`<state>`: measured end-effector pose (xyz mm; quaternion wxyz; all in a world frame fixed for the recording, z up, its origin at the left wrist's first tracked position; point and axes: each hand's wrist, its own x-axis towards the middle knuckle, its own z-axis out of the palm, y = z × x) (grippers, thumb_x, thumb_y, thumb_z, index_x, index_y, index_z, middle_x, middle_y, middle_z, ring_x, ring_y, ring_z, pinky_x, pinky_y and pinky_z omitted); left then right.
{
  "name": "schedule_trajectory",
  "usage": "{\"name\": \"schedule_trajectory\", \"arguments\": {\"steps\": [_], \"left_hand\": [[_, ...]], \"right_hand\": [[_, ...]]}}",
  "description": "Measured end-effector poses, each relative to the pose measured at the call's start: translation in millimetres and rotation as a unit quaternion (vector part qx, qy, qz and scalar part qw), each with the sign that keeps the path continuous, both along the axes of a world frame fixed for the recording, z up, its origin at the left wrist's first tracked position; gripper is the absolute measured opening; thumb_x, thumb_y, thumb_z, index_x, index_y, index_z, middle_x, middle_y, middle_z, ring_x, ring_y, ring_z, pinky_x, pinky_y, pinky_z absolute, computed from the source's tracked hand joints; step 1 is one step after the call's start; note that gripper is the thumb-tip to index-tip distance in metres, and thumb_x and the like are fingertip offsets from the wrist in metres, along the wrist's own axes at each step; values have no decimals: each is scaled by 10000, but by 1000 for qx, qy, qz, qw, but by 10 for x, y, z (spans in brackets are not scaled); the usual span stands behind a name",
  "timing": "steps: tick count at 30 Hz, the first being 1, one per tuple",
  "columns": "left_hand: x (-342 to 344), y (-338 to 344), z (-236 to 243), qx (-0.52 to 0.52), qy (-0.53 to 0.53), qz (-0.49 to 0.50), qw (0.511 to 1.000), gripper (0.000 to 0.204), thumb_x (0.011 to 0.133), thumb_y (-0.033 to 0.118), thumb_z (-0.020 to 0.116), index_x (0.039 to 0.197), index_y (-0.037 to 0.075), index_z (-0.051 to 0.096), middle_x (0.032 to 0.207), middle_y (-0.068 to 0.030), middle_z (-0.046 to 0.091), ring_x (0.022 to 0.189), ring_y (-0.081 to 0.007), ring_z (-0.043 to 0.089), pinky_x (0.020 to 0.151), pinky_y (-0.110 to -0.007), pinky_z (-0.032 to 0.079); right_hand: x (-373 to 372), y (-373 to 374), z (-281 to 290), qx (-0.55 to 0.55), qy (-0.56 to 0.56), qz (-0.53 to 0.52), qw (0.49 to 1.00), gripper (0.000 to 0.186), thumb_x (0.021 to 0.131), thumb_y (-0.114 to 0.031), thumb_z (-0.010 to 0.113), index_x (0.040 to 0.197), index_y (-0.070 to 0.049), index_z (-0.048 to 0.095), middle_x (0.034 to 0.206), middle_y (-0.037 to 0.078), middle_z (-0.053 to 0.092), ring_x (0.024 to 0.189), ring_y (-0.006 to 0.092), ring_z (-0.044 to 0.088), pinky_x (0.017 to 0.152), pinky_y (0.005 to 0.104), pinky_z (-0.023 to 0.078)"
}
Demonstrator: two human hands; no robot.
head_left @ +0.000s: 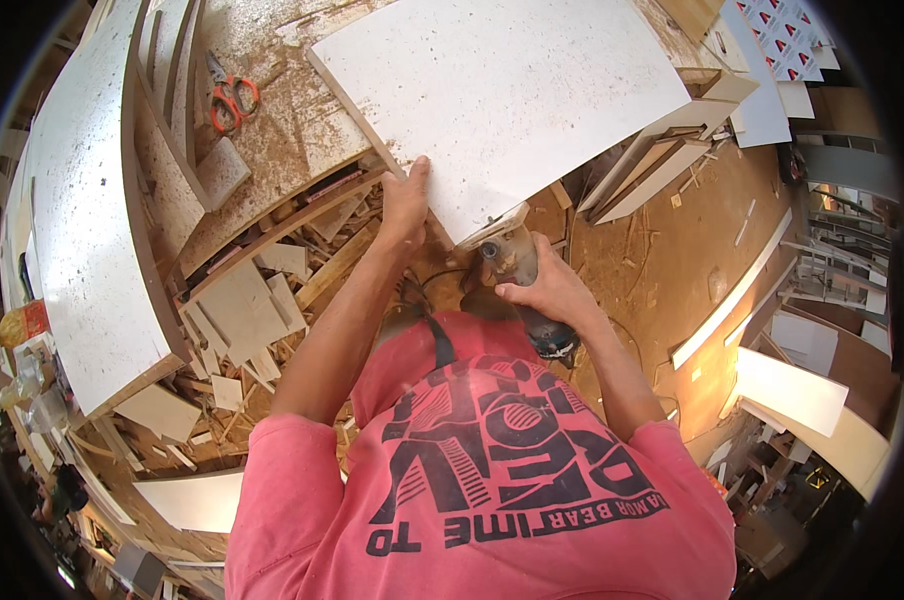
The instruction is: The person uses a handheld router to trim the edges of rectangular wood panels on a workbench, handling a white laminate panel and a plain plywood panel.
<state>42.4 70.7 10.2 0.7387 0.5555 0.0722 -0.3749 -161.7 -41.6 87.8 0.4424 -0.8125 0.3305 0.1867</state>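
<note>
A white-faced board (512,90), speckled with sawdust, lies on the workbench, its near corner jutting out past the bench edge toward me. My left hand (405,208) grips the board's left edge near that corner, with its thumb on the white face and its fingers out of sight below. In my right hand (557,290) is a dusty trim router (513,256), with fingers wrapped round its body. The router's base sits against the board's near edge, just right of the corner. Its bit is hidden, and its dark rear end points toward me.
Orange-handled scissors (234,100) lie on the sawdust-covered workbench (282,150). Long white panels (97,230) stand at the left. Wood offcuts (242,310) are piled under the bench. Narrow panels (647,170) lean at the right, and a long strip (734,290) lies on the floor.
</note>
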Motion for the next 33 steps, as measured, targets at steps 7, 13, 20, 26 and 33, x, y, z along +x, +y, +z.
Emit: {"name": "schedule_trajectory", "arguments": {"steps": [7, 13, 20, 26, 33], "left_hand": [[56, 25, -113, -8, 4, -11, 1000, 409, 982, 194, 540, 1205, -67, 319, 1119, -219, 535, 957, -251, 636, 766, -359, 585], [92, 34, 36, 15, 38, -20, 999, 377, 986, 185, 529, 1189, -70, 340, 1108, -215, 541, 953, -244, 636, 789, -346, 573], [122, 55, 67, -3, 47, -36, 998, 390, 979, 191, 547, 1233, -78, 424, 1141, -185, 576, 1004, -235, 624, 825, -361, 556], [187, 112, 185, -50, 107, -50, 992, 483, 942, 267, 614, 1291, -28, 459, 1215, -132, 578, 1094, -240, 591, 930, -371, 507], [57, 45, 797, -173, 75, -54, 981, 479, 882, 155, 654, 1283, -44, 484, 1188, -140, 598, 1081, -227, 590, 947, -358, 483]], "right_hand": [[96, 494, 25, -16, 22, 7, 1000, 1022, 662, -434, 781, 1405, 65, 288, 1301, 324, 492, 1221, 404, 513, 1022, 420, 411], [46, 778, -217, -60, -2, 18, 998, 1008, 674, -494, 760, 1414, 3, 290, 1238, 343, 497, 1116, 483, 547, 934, 483, 469], [237, 1021, -122, -5, 93, 121, 988, 976, 667, -483, 752, 1401, 2, 328, 1232, 303, 518, 1134, 452, 545, 947, 478, 459], [102, 864, -131, -13, 60, 93, 994, 961, 663, -490, 748, 1404, -25, 349, 1292, 303, 496, 1146, 464, 535, 951, 478, 458], [-287, 384, -350, -37, 50, 34, 997, 968, 654, -431, 770, 1386, 28, 334, 1232, 332, 540, 1165, 437, 543, 960, 450, 453]]}}
